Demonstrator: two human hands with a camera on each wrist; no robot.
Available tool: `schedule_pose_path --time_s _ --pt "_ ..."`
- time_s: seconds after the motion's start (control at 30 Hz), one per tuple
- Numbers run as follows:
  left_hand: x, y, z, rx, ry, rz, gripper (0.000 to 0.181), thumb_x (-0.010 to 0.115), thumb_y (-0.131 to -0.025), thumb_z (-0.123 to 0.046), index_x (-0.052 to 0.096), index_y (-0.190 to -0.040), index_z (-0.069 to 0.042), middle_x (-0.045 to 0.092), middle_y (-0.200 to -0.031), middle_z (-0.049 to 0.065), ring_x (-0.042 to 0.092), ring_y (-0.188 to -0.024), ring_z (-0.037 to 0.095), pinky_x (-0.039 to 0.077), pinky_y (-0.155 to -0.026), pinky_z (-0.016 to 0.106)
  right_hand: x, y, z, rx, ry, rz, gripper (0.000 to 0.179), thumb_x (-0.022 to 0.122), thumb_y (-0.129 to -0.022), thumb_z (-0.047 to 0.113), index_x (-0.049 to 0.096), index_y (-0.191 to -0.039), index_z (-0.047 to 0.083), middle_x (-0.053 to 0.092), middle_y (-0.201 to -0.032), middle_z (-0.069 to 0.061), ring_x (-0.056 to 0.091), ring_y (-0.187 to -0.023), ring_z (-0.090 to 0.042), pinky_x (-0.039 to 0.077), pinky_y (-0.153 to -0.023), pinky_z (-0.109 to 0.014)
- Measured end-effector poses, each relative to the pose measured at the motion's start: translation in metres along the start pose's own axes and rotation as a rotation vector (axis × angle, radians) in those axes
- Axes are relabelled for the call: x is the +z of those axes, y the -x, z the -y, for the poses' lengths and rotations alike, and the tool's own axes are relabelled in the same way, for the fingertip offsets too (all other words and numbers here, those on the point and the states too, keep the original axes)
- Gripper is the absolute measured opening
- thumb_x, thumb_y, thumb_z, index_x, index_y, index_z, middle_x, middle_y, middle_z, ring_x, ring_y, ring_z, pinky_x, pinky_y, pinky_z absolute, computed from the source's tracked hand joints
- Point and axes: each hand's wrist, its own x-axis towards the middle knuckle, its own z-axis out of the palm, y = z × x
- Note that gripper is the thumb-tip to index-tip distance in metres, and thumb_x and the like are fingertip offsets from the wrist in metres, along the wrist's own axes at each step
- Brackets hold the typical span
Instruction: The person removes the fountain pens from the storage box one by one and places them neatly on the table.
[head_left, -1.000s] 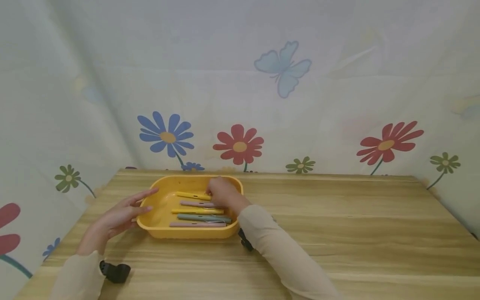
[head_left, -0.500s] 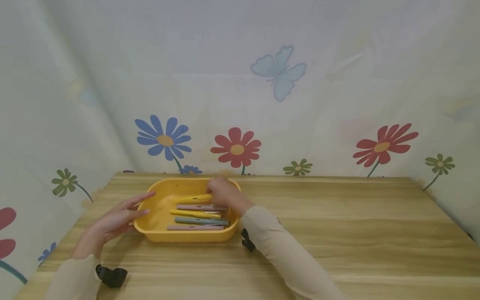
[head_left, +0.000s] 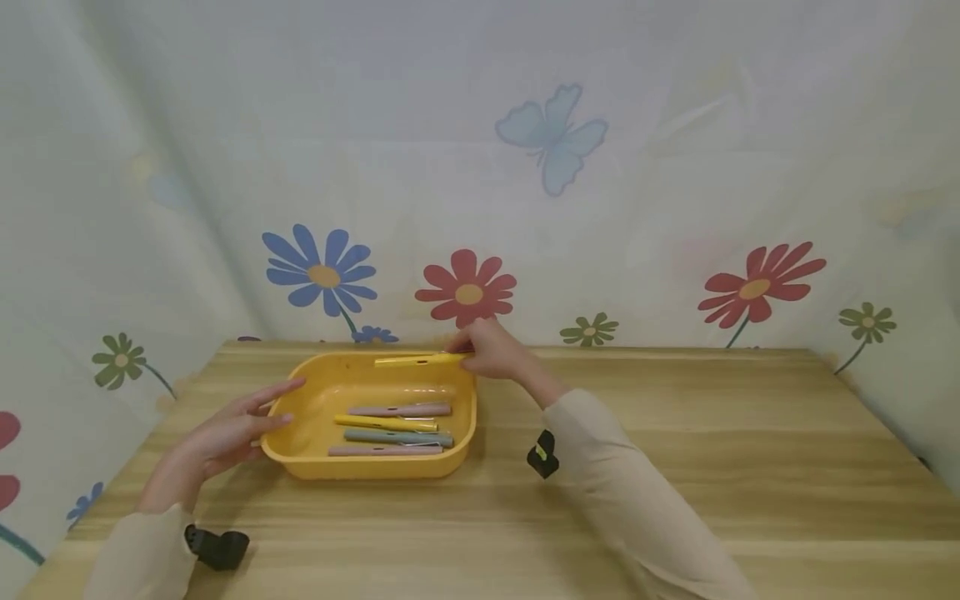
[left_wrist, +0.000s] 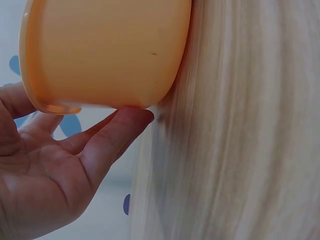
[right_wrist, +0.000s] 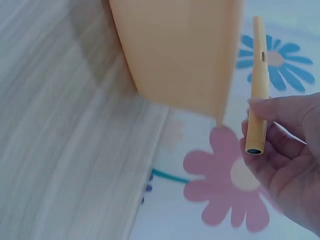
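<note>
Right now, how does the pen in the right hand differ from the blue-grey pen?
The held pen is bright yellow; the blue-grey pen is duller. The held pen is raised, pinched by the right hand; the blue-grey pen lies in the tray. Both are slim.

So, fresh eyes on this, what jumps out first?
Probably the bright yellow tray on the left part of the table, with four pens lying in its right half and the left hand at its left end. Next, the yellow pen that the right hand pinches above the tray's far right corner. Behind, big blue and red flowers on the backdrop.
</note>
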Motion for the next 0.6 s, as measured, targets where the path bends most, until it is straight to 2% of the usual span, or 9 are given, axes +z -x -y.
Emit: schedule_pose_path --time_s 0.1,0.27,0.6 --pt "-0.001 -0.002 -0.002 -0.003 0.018 0.004 0.062 0.048 -0.094 -0.013 0.015 -0.147 -0.016 -0.005 -0.148 0.027 0.042 -0.117 0.033 0.049 -0.085 0.042 -0.010 0.008 -0.008 0.021 -0.016 -0.010 0.021 0.063 -0.076 -0.004 0.070 -0.095 -0.003 0.070 -0.088 -0.012 0.065 -0.078 -0.018 0.052 -0.073 -0.022" --pt "0.000 -0.001 -0.001 -0.002 0.032 0.008 0.062 0.048 -0.093 -0.013 0.016 -0.147 -0.016 -0.007 -0.148 0.026 0.042 -0.118 0.034 0.048 -0.086 0.043 -0.018 0.025 -0.022 0.094 -0.011 -0.034 0.018 0.065 -0.078 -0.002 0.070 -0.095 -0.003 0.069 -0.088 -0.012 0.065 -0.080 -0.020 0.053 -0.073 -0.025" --pt "0.000 -0.001 0.000 -0.021 0.035 -0.002 0.062 0.048 -0.094 -0.014 0.016 -0.147 -0.018 -0.007 -0.148 0.026 0.039 -0.121 0.038 0.048 -0.087 0.044 -0.034 0.054 -0.043 0.180 -0.046 -0.067 0.020 0.066 -0.079 -0.002 0.068 -0.098 -0.006 0.068 -0.093 -0.016 0.063 -0.086 -0.026 0.053 -0.076 -0.033"
